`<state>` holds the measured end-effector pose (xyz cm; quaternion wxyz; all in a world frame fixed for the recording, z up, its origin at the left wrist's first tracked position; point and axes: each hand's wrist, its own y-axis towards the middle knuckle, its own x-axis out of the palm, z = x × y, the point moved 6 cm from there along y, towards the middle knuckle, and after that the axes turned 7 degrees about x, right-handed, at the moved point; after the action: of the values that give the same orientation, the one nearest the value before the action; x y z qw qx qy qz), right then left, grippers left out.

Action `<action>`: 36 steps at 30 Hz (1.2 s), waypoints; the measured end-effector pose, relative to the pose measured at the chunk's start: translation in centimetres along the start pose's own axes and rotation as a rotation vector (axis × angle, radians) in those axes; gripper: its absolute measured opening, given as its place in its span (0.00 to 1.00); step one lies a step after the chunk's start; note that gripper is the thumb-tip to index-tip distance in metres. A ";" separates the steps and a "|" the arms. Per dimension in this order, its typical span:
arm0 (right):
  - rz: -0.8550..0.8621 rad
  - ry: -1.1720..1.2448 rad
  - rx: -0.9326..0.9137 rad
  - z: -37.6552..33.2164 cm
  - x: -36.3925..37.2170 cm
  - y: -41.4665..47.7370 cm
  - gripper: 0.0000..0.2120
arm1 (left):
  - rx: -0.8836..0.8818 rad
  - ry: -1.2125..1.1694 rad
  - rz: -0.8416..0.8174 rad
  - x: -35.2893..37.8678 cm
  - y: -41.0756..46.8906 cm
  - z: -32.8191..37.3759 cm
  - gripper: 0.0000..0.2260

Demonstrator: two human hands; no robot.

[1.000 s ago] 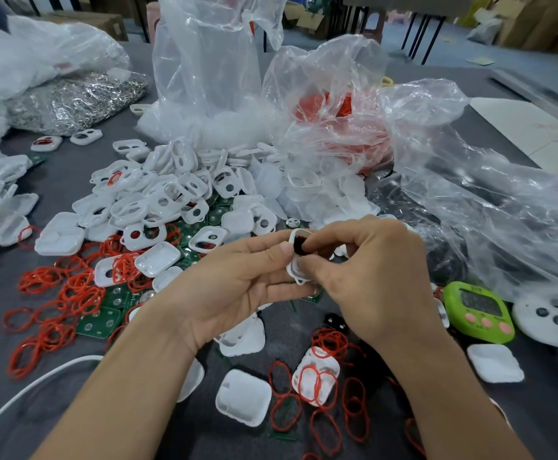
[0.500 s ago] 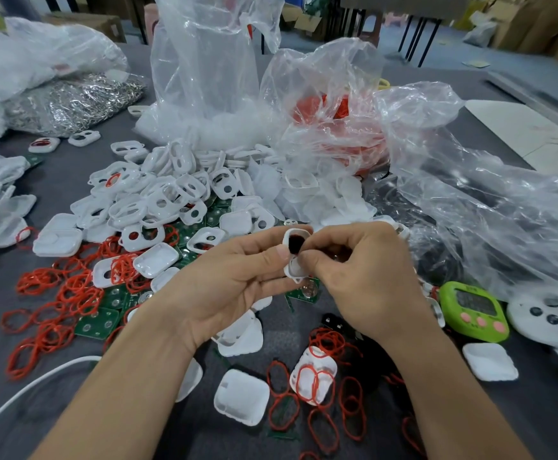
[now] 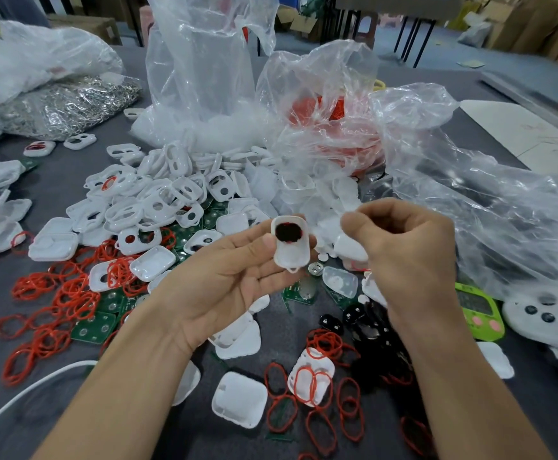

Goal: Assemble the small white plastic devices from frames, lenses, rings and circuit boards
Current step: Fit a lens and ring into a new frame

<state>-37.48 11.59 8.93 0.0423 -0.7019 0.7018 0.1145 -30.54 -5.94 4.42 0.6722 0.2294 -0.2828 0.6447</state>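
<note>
White plastic frames [image 3: 171, 200] pile up beyond your hands, red rubber rings [image 3: 55, 293] scatter left and near, and crumpled clear bags [image 3: 470, 210] crowd the right of the grey table [image 3: 55, 194]. Your left hand [image 3: 224, 280] grips a small white plastic frame with a dark round lens [image 3: 290, 242], lifted above the clutter. Your right hand [image 3: 410, 250] hovers just right of it, apart, with its fingers curled. You cannot tell whether it pinches anything.

Small-parts assembly workshop, factory setting. Grey worktop [image 3: 529, 426] strewn with loose stock in bulk: heap of white plastic frames [image 3: 158, 200], scattered red rings [image 3: 48, 313], green circuit boards [image 3: 95, 327]. Clear plastic bags [image 3: 204, 78] of further parts slumped at the back, one bagful of silver metal pieces [image 3: 65, 104]. Green timer [image 3: 480, 310] at the right. Cardboard cartons [image 3: 536, 24] stacked beyond.
</note>
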 end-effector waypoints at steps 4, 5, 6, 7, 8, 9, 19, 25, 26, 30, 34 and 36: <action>-0.118 -0.538 -0.036 1.4 -0.2 1.1 0.10 | 0.030 -0.039 0.023 -0.3 -0.1 0.5 0.19; -0.176 -0.626 -0.031 1.7 0.2 1.0 0.09 | 0.038 -0.054 0.024 -0.4 -0.1 0.7 0.22; -0.219 -0.689 -0.028 1.9 0.4 0.9 0.07 | 0.045 -0.060 0.028 -0.5 -0.2 0.8 0.25; -0.240 -0.738 -0.034 1.9 0.6 0.8 0.06 | 0.050 -0.058 0.032 -0.6 -0.2 0.9 0.25; -0.246 -0.780 -0.043 1.8 0.7 0.7 0.07 | 0.051 -0.054 0.036 -0.6 -0.2 1.0 0.23; -0.255 -0.809 -0.045 1.9 0.8 0.7 0.08 | 0.051 -0.054 0.040 -0.7 -0.2 1.0 0.20; -0.238 -0.815 -0.002 2.2 0.7 0.7 0.06 | 0.033 -0.019 0.050 -0.7 -0.1 0.7 0.17; -0.216 -0.819 -0.024 1.9 1.1 0.4 0.07 | 0.022 0.005 0.059 -0.8 0.0 0.5 0.18; -0.188 -0.731 -0.021 1.6 0.7 0.6 0.07 | 0.023 0.009 0.057 -0.8 0.0 0.5 0.18; -0.293 0.064 0.176 0.6 0.2 0.5 0.10 | 0.017 0.046 0.087 -1.0 0.0 0.3 0.20; -0.499 0.323 0.230 -0.5 1.4 -0.6 0.06 | 0.003 0.096 0.076 -0.8 0.1 0.1 0.19; -0.456 0.250 0.186 -0.4 1.9 -0.9 0.10 | -0.005 0.092 0.046 -0.5 0.1 -0.1 0.18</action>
<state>-36.59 9.67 8.79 0.0446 -0.8435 0.5329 -0.0503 -30.64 -6.20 3.98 0.6701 0.1910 -0.2584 0.6691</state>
